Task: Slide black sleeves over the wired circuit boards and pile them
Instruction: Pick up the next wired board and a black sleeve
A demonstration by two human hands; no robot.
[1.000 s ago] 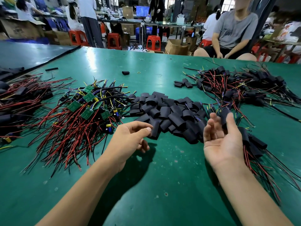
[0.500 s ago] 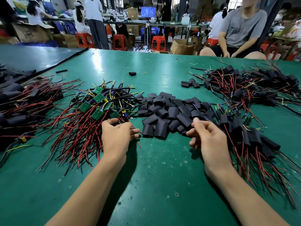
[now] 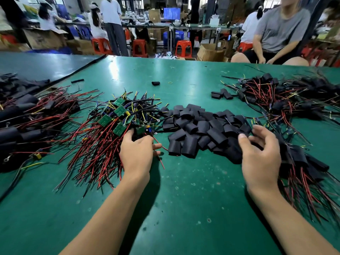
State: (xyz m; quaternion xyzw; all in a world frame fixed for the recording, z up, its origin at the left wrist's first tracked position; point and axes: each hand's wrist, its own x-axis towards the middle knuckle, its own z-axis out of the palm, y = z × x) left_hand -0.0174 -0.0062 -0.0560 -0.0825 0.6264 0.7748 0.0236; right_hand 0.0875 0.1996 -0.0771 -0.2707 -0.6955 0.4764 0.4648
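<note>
On the green table (image 3: 184, 199), the work is partly done, with a good deal left. To the person's right lies a pile of finished pieces (image 3: 301, 162), boards already covered in black sleeves with red and black leads trailing out toward the near edge. A second and larger heap of sleeved units (image 3: 287, 96) sits at the far right, and more dark sleeved bundles (image 3: 22, 126) lie at the far left. Still to do: a dense heap of bare circuit boards (image 3: 117, 115), green faces showing among red, black and yellow wires, left of centre. Between the hands lies the supply of loose black sleeves (image 3: 198, 129), still plentiful. A few stray sleeves (image 3: 220, 95) lie apart toward the back.

The left hand (image 3: 138, 155) is curled into the near edge of the bare-board heap, fingers closed around wires or a board; exactly which piece it grips cannot be told. The right hand (image 3: 261, 153) is half open, fingers bent over the right end of the sleeve supply, touching sleeves but with none visibly gripped. My judgement: both hands are fetching parts for the next unit.

No brand, label or legible writing is found; board markings are too small to read.
</note>
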